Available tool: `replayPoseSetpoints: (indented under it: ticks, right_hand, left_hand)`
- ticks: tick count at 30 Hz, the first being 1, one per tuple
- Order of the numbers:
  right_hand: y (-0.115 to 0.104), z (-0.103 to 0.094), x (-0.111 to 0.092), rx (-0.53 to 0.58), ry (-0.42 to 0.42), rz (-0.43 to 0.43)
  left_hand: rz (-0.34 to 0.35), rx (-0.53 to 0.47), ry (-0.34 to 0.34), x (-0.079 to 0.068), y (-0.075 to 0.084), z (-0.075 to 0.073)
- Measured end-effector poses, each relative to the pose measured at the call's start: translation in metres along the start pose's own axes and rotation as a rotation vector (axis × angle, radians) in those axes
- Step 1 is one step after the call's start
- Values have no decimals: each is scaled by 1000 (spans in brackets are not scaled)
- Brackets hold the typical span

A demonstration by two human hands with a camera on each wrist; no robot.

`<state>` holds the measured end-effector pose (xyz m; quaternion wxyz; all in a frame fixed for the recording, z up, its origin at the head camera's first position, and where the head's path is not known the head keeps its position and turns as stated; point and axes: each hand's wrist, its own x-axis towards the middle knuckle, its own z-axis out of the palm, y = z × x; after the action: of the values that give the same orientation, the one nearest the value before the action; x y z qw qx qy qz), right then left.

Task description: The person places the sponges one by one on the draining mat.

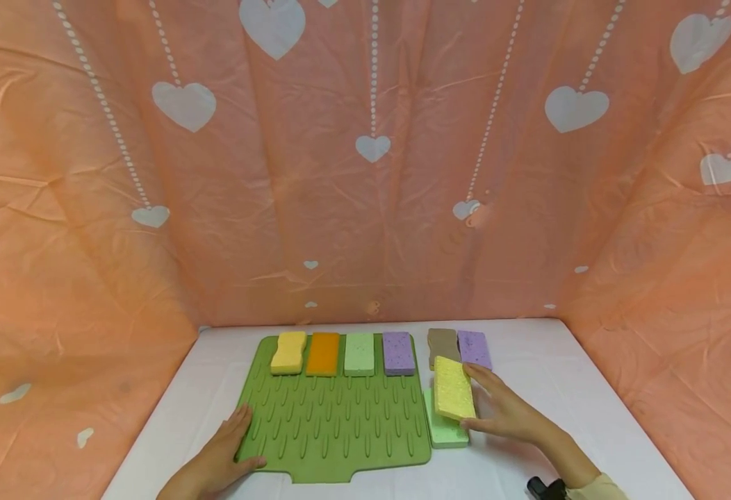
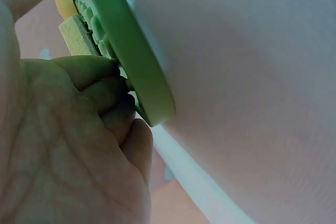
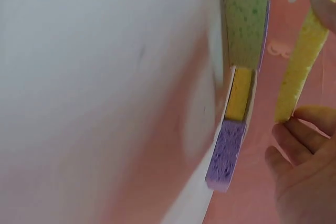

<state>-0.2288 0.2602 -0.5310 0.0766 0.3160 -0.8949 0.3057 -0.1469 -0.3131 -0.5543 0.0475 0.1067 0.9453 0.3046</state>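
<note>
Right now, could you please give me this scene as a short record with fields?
Left grip: touching the left edge of the green mat
Right grip: holding a bright yellow sponge, raised above a light green sponge
Mat's far row, left to right: notched yellow sponge, orange sponge, pale green sponge, purple sponge
Off the mat, farther back: grey-brown sponge, second purple sponge
Surface: white tabletop

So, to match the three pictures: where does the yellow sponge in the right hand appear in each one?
Head: below and right of centre, the yellow sponge in the right hand, partly covering a light green sponge.
Left wrist: not in this picture.
Right wrist: toward the upper right, seen edge-on, in the same hand.
Landmark in all three: the white tabletop.
</note>
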Motion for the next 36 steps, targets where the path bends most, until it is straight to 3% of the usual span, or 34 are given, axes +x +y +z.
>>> replayPoseSetpoints:
  ticks: [8,13,21,26,36]
  right_hand:
    - [-13,17,15,51,-36,7]
    - [-24,29,27,83,-70,31]
    - [-42,50,45,127,-96,51]
    - [-54,61,55,143,-118,56]
    - [-77,82,74,151,-180,61]
  left_hand:
    - [24,-17,-11,-3,6,-2]
    - [32,52,-9,-4,9,-3]
    - [67,-4,52,-3,-5,5]
    - [66,24,72,-1,-10,8]
    - [33,21,0,-2,5,-2]
